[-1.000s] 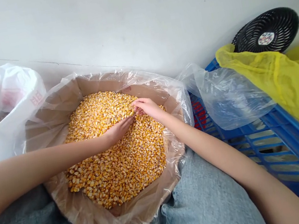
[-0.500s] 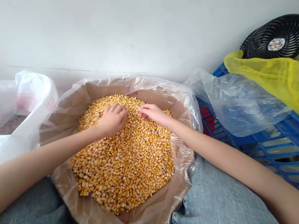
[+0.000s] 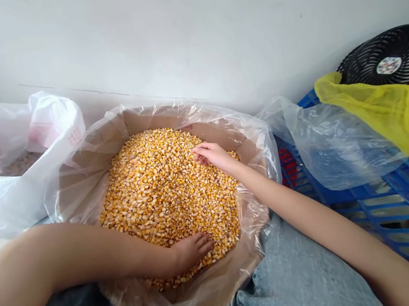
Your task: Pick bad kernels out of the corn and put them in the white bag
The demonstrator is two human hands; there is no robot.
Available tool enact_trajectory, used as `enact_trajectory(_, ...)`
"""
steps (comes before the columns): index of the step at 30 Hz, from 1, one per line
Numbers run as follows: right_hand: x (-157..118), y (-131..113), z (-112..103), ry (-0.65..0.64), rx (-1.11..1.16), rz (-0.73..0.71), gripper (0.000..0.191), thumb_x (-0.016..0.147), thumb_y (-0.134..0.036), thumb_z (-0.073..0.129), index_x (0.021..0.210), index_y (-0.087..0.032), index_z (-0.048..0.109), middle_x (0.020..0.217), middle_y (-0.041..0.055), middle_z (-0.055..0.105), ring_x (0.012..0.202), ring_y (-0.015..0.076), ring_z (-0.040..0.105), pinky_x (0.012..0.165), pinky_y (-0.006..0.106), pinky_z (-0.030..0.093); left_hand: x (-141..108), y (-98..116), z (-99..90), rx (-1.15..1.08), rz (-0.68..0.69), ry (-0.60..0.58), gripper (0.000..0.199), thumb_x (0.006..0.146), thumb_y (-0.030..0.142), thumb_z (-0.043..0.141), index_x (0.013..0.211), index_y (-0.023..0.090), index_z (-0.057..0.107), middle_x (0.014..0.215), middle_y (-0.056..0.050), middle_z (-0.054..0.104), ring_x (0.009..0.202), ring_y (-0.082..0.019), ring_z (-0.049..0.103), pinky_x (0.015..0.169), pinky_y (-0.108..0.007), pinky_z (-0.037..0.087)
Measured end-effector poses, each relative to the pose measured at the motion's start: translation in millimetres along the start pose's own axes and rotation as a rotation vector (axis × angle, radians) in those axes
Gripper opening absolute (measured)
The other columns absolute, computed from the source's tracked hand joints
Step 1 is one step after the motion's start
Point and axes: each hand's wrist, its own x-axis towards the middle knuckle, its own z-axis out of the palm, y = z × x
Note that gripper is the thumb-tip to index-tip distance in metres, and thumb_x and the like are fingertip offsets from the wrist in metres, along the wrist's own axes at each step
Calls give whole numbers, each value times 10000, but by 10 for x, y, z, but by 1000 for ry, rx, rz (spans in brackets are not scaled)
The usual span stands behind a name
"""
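Note:
Yellow corn kernels (image 3: 162, 181) fill a cardboard box (image 3: 103, 136) lined with a clear plastic bag (image 3: 266, 148). At the near side of the heap, my left hand (image 3: 194, 251) lies on the kernels, fingers stretched out to the right. My right hand (image 3: 212, 154) hovers at the far right of the heap, close over the corn. Its fingers are curled in towards the thumb, and whatever they hold, if anything, is too small to make out.
On the left stands a white woven sack (image 3: 54, 126) with its mouth folded back. A blue plastic crate (image 3: 399, 214) on the right carries a clear bag (image 3: 344, 145), a yellow mesh bag (image 3: 387, 117) and a black fan (image 3: 388, 59). Behind is a white wall (image 3: 184, 31).
My left hand has come from the far part of the heap to its near side. My right hand has stayed almost in place. The view has shifted slightly.

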Motion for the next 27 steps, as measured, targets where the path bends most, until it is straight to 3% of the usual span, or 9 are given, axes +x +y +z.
enact_trajectory(5,-12,22,-13,0,-18,-11,152,705,-291,477,699,-148,529,648,2,526,502,54,480,449,161,363,20,18,70,336,-139,-116,505,651,239,417,1154,235,464,1273,19,375,1193,-162,293,1039,-334,182)
enact_trajectory(8,-24,19,-19,-3,-40,-3,149,707,-285,474,695,-146,526,651,2,523,499,51,475,445,157,360,37,-121,105,327,-212,-119,517,623,212,389,1132,235,478,1272,19,379,1212,-163,250,1044,-361,127)
enact_trajectory(13,-41,-12,-32,-4,-45,-12,149,718,-284,463,718,-149,528,662,6,529,505,51,475,451,155,365,105,-488,-4,-21,-292,-106,570,588,100,361,1124,262,467,1265,42,392,1224,-95,199,1040,-294,174)
enact_trajectory(19,-65,-84,-19,-4,-50,3,133,734,-247,441,731,-146,528,654,6,530,496,49,473,449,151,364,121,-945,-212,49,-184,-87,528,639,97,379,1164,120,427,1292,-29,355,1238,-128,168,1059,-323,63)
enact_trajectory(24,-56,-102,-16,-31,-58,-30,139,742,-248,438,722,-146,531,652,3,530,495,48,476,452,150,365,55,-1442,-447,30,-160,-11,448,700,147,418,1134,253,450,1259,44,400,1208,-190,254,1029,-399,159)
enact_trajectory(27,-45,-100,-14,-30,-61,-32,133,745,-234,432,737,-149,534,657,0,532,497,49,481,448,149,363,22,-1617,-613,13,-199,83,406,735,143,410,1129,225,460,1249,25,416,1189,-230,265,1011,-440,150)
